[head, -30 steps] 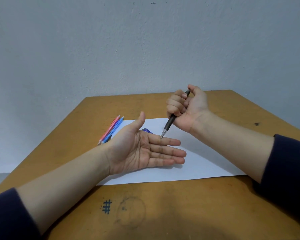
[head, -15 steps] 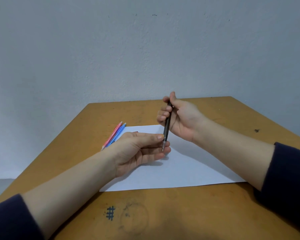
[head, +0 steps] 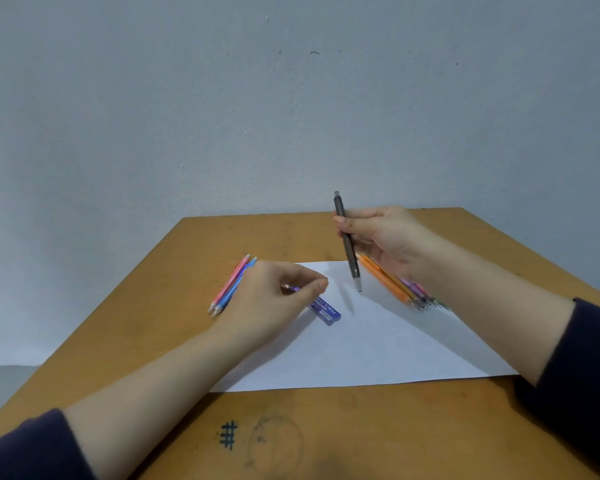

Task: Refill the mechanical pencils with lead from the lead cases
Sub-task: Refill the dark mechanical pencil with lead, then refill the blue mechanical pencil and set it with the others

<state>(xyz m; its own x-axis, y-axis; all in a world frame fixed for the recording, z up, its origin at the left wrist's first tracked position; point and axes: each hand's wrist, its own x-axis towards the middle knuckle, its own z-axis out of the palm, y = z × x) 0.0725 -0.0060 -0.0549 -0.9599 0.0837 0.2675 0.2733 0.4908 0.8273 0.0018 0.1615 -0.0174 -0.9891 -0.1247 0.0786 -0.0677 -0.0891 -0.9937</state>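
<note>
My right hand (head: 381, 237) grips a black mechanical pencil (head: 347, 244) nearly upright, its tip just above the white paper (head: 378, 351). On the paper's left part lies a blue lead case (head: 326, 310). My left hand (head: 271, 303) is over it, palm down, thumb and curled fingers pinching the case's far end. A pink and a blue pencil (head: 230, 285) lie side by side on the table left of that hand. Several more pencils, orange ones (head: 387, 282) foremost, lie on the paper under my right wrist.
The wooden table (head: 146, 344) stands against a grey wall. A hash mark (head: 228, 435) and a faint circle are drawn near the front edge. The table's left and right edges slant inward toward the wall.
My left hand turned palm down and moved onto the lead case. My right hand swung the black pencil upright and drew back to the right, away from the left hand.
</note>
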